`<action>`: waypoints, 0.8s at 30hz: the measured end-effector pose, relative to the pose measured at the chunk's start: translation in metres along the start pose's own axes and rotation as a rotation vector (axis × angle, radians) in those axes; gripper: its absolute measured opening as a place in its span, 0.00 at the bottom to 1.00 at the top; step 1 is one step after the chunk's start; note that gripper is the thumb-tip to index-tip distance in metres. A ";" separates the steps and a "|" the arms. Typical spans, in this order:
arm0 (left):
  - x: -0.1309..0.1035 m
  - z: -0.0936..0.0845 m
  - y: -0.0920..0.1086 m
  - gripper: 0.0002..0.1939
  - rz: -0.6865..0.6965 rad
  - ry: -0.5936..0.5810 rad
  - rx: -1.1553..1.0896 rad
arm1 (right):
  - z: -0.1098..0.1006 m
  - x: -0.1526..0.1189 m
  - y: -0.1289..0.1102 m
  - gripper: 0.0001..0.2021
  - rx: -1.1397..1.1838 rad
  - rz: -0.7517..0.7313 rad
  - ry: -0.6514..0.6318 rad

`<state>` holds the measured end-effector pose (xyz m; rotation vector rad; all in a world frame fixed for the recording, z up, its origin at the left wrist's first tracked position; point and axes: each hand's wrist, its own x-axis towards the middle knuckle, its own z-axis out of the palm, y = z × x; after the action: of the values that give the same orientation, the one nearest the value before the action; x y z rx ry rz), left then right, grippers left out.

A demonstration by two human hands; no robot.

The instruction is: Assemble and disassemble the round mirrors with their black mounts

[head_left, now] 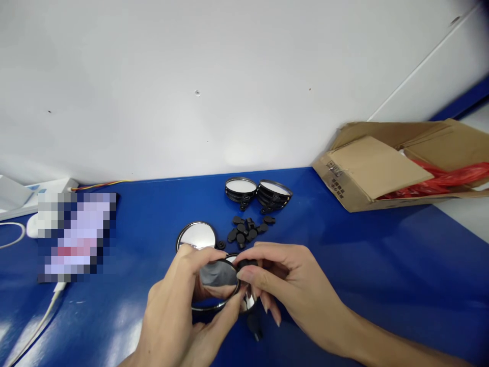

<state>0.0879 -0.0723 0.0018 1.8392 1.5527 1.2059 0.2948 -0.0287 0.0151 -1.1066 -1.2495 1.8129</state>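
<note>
My left hand (pixel 173 300) grips a round black-rimmed mirror (pixel 217 275) by its edge, tilted above the table. At the mirror's right edge, my right hand (pixel 294 275) pinches a small black plastic piece (pixel 247 264), partly covered by the fingers. Whether the piece is joined to the mirror cannot be made out. Beneath the hands lies at least one more mirror (pixel 248 302), mostly hidden. Another round mirror (pixel 196 235) rests face up just beyond my left hand. Several loose black plastic pieces (pixel 241 229) are heaped beyond my right hand.
Two stacks of round mirrors, a left one (pixel 240 185) and a right one (pixel 275 188), stand near the white wall. An open cardboard box (pixel 336 181) with red plastic (pixel 446 178) sits at the right. On the left, a phone (pixel 86 224) lies with a white cable (pixel 48 311).
</note>
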 end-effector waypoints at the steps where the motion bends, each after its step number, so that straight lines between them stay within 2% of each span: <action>1: 0.000 0.000 0.000 0.20 0.001 0.000 0.004 | 0.000 0.000 0.001 0.15 -0.007 -0.002 0.004; 5: 0.005 -0.003 0.005 0.24 -0.082 -0.031 -0.031 | -0.001 0.000 -0.001 0.18 -0.083 0.005 -0.013; 8: 0.012 -0.006 0.008 0.28 -0.168 -0.035 -0.075 | -0.003 -0.001 -0.005 0.16 -0.206 -0.044 -0.021; 12: 0.021 -0.011 0.004 0.29 -0.216 -0.062 -0.142 | -0.008 -0.001 -0.011 0.11 -0.436 -0.209 0.016; 18: 0.025 -0.016 -0.003 0.32 -0.244 -0.140 -0.202 | -0.016 0.003 -0.012 0.07 -0.699 -0.445 -0.008; 24: 0.025 -0.018 -0.003 0.32 -0.160 -0.152 -0.101 | -0.019 0.005 -0.001 0.04 -0.859 -0.703 0.028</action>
<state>0.0706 -0.0509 0.0168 1.6671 1.4950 1.0286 0.3102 -0.0165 0.0110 -0.8944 -2.1431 0.7209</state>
